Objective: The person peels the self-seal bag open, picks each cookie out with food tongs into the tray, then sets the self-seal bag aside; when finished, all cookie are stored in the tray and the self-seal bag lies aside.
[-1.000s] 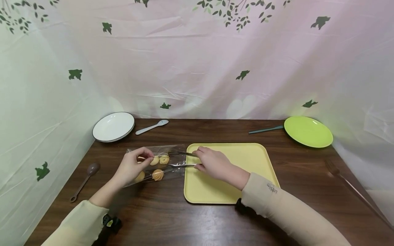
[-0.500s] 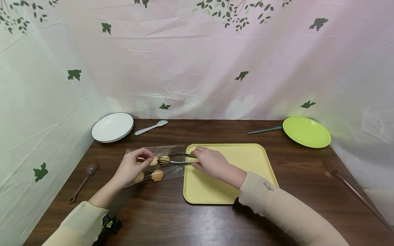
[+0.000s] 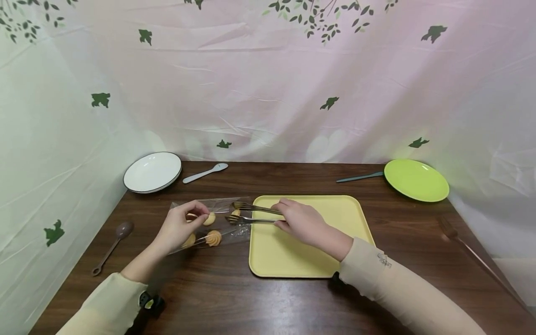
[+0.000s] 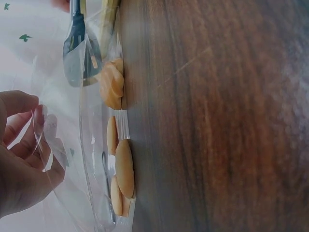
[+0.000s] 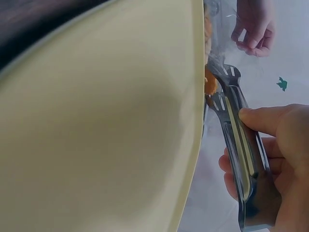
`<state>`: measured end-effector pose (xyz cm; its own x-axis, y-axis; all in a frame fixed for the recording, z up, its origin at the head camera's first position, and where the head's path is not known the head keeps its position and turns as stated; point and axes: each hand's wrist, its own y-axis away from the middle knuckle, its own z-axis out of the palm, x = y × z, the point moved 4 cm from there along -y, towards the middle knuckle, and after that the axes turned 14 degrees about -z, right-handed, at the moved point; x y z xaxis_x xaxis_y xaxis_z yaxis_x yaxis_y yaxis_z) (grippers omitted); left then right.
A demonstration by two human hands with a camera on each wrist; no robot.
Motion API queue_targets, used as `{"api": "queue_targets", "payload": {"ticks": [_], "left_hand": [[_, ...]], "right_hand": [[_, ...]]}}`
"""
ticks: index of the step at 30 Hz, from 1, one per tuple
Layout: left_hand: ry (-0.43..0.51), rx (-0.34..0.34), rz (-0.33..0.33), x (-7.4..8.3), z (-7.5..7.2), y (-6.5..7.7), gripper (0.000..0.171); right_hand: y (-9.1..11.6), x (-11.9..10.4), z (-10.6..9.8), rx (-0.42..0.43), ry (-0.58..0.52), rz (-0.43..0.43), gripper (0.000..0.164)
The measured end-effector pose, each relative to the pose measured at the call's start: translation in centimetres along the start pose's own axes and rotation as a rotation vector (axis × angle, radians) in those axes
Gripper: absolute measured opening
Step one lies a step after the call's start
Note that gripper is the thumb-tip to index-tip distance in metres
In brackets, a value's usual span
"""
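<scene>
My left hand [image 3: 177,227] pinches the upper film of a clear plastic bag [image 3: 219,204] between thumb and fingertips, lifting it off the cookies. Metal tongs [image 3: 261,220] with slotted, fork-like ends are in my right hand [image 3: 303,224], thumb on one arm and fingers on the other. Between the tong tips is a cookie [image 5: 211,83], at the bag's right side near the tray. A swirled cookie [image 3: 213,238] and several round ones, such as this pale cookie [image 3: 209,219], lie in the bag. Beneath my right hand is a yellow tray [image 3: 289,260].
A white plate [image 3: 152,172] and a pale blue spoon [image 3: 205,173] lie back left; a brown spoon [image 3: 110,249] lies nearer. Back right are a green plate [image 3: 416,180] and a teal utensil [image 3: 360,177]. A copper-coloured fork [image 3: 477,258] lies along the right side.
The tongs first reached further left over a cookie in the bag, then came back right toward the tray with that cookie between their tips. The left hand has stayed in place.
</scene>
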<state>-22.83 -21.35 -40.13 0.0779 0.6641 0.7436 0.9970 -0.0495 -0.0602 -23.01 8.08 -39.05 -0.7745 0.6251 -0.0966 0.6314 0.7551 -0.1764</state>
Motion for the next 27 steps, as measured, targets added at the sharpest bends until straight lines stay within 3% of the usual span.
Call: {"api": "queue_targets", "payload": {"ticks": [17,27], "left_hand": [[-0.008,0.013,0.013,-0.04,0.14,-0.18,0.008],[-0.010,0.028,0.033,0.06,0.19,-0.14,0.006]], "right_hand": [[-0.41,-0.36,0.26,-0.026,0.050,-0.035,0.036],[0.31,-0.04,-0.23,-0.015,0.022,-0.007,0.035]]}}
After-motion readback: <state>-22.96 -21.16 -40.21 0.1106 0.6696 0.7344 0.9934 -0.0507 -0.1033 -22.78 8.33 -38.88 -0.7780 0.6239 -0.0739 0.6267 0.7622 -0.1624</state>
